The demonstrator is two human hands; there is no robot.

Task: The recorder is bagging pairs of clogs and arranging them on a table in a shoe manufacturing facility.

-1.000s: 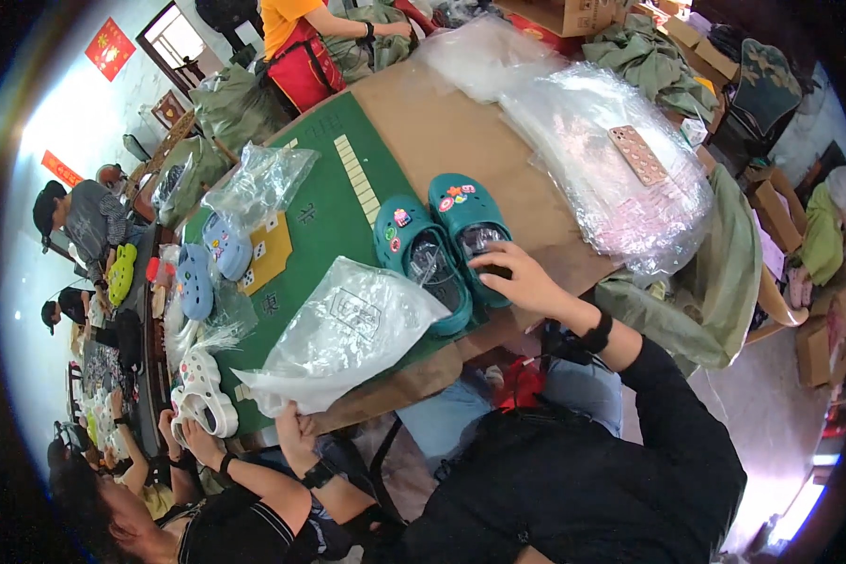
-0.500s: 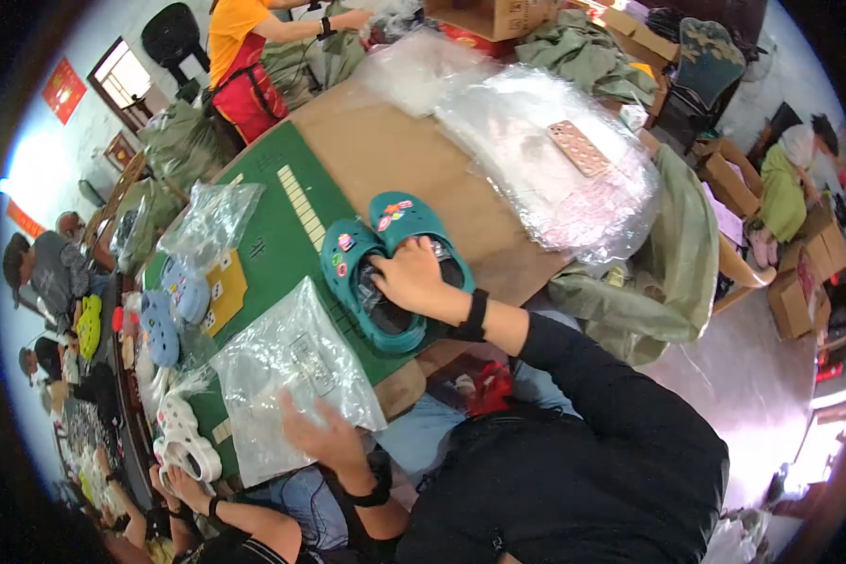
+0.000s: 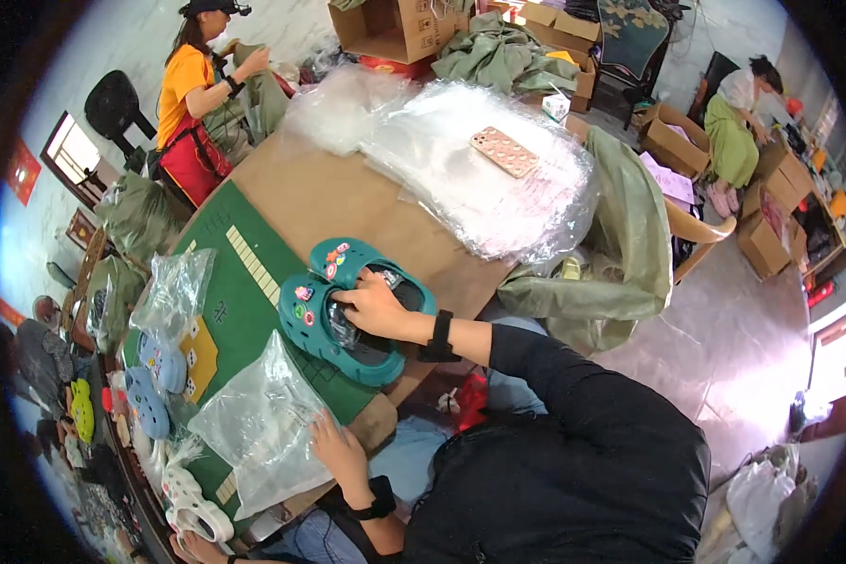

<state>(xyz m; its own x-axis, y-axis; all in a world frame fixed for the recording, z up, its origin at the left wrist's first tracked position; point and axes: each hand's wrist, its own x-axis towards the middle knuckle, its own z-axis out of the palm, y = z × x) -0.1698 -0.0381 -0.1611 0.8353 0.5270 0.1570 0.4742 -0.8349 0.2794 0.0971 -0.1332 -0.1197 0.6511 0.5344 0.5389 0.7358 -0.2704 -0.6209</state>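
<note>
A pair of teal clogs [image 3: 348, 362] with colourful charms lies tilted on the green mat [image 3: 244, 324] and its brown edge. My right hand [image 3: 381, 305] reaches into the foot openings and grips both clogs together; dark filling shows inside them. Nearer to me, a clear plastic bag [image 3: 268, 428] is spread over the mat. My left hand [image 3: 341, 456] is at the bag's right edge, fingers close together and closed on the plastic; the thumb is hidden.
Blue clogs [image 3: 148, 402], a white clog [image 3: 195, 508] and another clear bag [image 3: 174, 296] lie leftward. A co-worker's hand [image 3: 197, 548] is beside the white clog. Across the brown tabletop [image 3: 334, 202] lies a stack of clear bags [image 3: 442, 141] under a pink phone [image 3: 505, 152]. A person in orange [image 3: 186, 89] stands far left.
My left hand has gone from a blurred sweep over the bag to its right edge, and the bag has creased into a peak. My right hand stays on the clogs. The view has shifted.
</note>
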